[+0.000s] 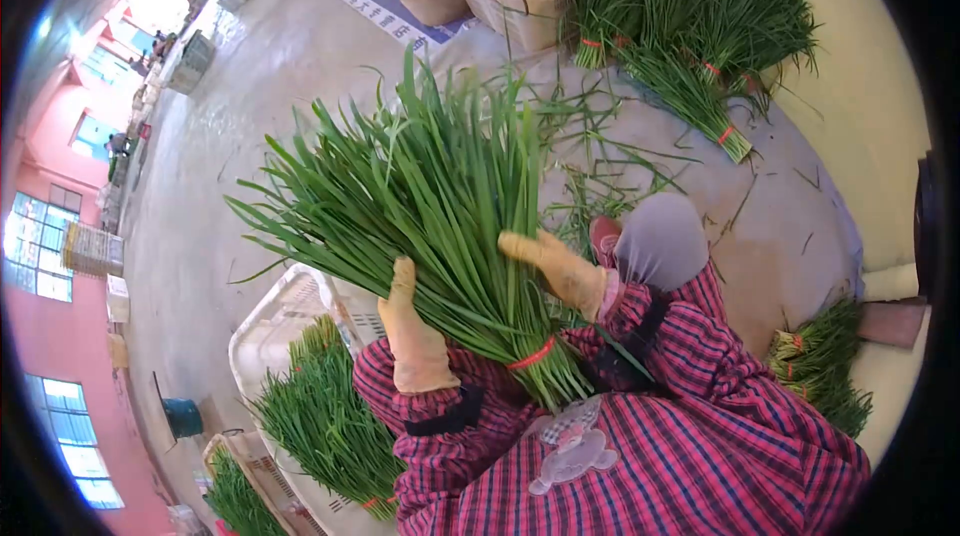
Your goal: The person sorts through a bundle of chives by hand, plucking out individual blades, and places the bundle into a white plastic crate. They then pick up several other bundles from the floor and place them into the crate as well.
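A large bunch of garlic chives [440,206], tied near its stem end with a red band [532,354], is held between my two hands. Its leaves fan out up and to the left, while the pale cut stems rest against my chest. My left hand [412,336], in a cream glove, grips the left side with the thumb up; its other fingers are hidden behind the leaves. On the right side my right hand [565,268], in a matching glove, clasps the bunch, its thumb lying across the leaves and the other fingers mostly out of sight.
More tied chive bunches [690,16] lie at the upper right, and others [820,366] at the lower right. A white plastic crate [265,321] at my left holds further bunches. Loose leaves litter the ground sheet [790,186]. A bucket [435,4] and a basket [510,11] stand ahead.
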A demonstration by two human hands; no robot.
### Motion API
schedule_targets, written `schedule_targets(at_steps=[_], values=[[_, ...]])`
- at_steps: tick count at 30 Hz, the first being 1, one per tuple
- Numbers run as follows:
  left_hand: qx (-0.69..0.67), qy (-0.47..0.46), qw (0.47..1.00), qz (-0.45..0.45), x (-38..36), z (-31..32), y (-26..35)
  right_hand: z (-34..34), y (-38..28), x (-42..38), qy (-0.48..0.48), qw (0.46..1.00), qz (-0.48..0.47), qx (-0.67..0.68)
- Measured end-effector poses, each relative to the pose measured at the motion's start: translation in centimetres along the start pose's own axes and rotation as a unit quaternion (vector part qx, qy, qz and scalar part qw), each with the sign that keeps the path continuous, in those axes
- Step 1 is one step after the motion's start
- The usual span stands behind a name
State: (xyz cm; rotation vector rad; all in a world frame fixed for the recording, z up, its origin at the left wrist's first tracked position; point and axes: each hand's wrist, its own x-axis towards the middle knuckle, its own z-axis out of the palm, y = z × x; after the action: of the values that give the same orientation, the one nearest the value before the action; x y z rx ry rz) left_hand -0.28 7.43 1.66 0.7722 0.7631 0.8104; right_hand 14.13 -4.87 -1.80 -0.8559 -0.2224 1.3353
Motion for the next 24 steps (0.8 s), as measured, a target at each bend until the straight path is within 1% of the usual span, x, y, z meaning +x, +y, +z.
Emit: schedule_targets(at_steps=[1, 2, 4, 5, 6, 7, 8, 9, 10, 12, 13, 14, 16, 17, 18, 20, 21, 22, 24], values=[[-0.030, -0.025, 0.999, 0.004, 0.5, -0.7, -0.2, -1.2, 0.3, 0.6, -0.009, 1.000, -0.011, -0.011], [-0.029, -0.017, 0.999, 0.000, 0.4, -0.9, 0.3, -2.5, 1.0, 1.4, -0.007, 1.000, -0.003, -0.008], [-0.059, 0.022, 0.998, -0.011, 0.2, -1.2, 1.7, -4.6, 2.2, 2.3, 0.094, 0.992, -0.079, -0.020], [-0.052, 0.041, 0.998, 0.007, 1.5, -2.7, 1.8, -5.0, 2.2, 2.0, 0.142, 0.986, -0.074, -0.053], [-0.052, 0.043, 0.998, 0.008, 2.2, -4.2, 1.9, -5.5, 2.4, 1.9, 0.141, 0.986, -0.073, -0.054], [-0.068, 0.039, 0.997, 0.009, 2.6, -4.6, 2.5, -5.8, 2.5, 2.0, 0.120, 0.981, -0.024, -0.151], [-0.084, 0.035, 0.996, 0.011, 2.8, -5.1, 2.9, -6.2, 2.6, 1.9, 0.097, 0.964, 0.025, -0.247], [-0.082, 0.026, 0.996, 0.017, 2.8, -5.6, 3.2, -6.6, 2.7, 1.6, 0.008, 0.972, 0.067, -0.223], [-0.083, 0.027, 0.996, 0.019, 3.1, -6.1, 3.5, -6.3, 2.9, 1.5, 0.006, 0.972, 0.067, -0.225], [-0.106, 0.011, 0.994, 0.023, 3.7, -6.9, 3.7, -5.8, 3.2, 1.1, -0.051, 0.966, 0.013, -0.252], [-0.108, 0.015, 0.994, 0.021, 3.3, -6.4, 4.0, -4.8, 2.0, 0.6, -0.033, 0.974, 0.006, -0.224], [-0.106, 0.017, 0.994, 0.022, 2.8, -5.9, 4.1, -3.6, 1.6, 0.2, -0.035, 0.974, 0.007, -0.223], [-0.084, 0.040, 0.996, 0.009, 2.0, -4.3, 4.1, -1.4, 1.2, -0.2, -0.066, 0.967, -0.061, -0.240], [-0.083, 0.053, 0.995, -0.005, 1.5, -2.8, 3.9, -0.8, 1.3, -0.2, -0.078, 0.945, -0.064, -0.312], [-0.083, 0.055, 0.995, -0.005, 1.4, -1.5, 3.1, -0.1, 1.9, -0.2, -0.076, 0.924, -0.117, -0.356], [0.003, 0.106, 0.993, 0.043, 1.2, 0.7, 1.6, 0.2, 3.5, -0.3, -0.036, 0.885, -0.196, -0.421], [0.032, 0.067, 0.996, 0.043, 0.8, 1.0, 1.2, 0.1, 3.7, -0.4, -0.003, 0.910, -0.138, -0.392], [0.035, 0.063, 0.997, 0.040, 0.6, 1.1, 1.2, 0.1, 3.5, -0.4, 0.002, 0.910, -0.139, -0.390], [0.033, -0.017, 0.999, 0.032, 0.5, 1.3, 1.6, 0.3, 2.9, -0.2, 0.018, 0.969, -0.077, -0.233]])
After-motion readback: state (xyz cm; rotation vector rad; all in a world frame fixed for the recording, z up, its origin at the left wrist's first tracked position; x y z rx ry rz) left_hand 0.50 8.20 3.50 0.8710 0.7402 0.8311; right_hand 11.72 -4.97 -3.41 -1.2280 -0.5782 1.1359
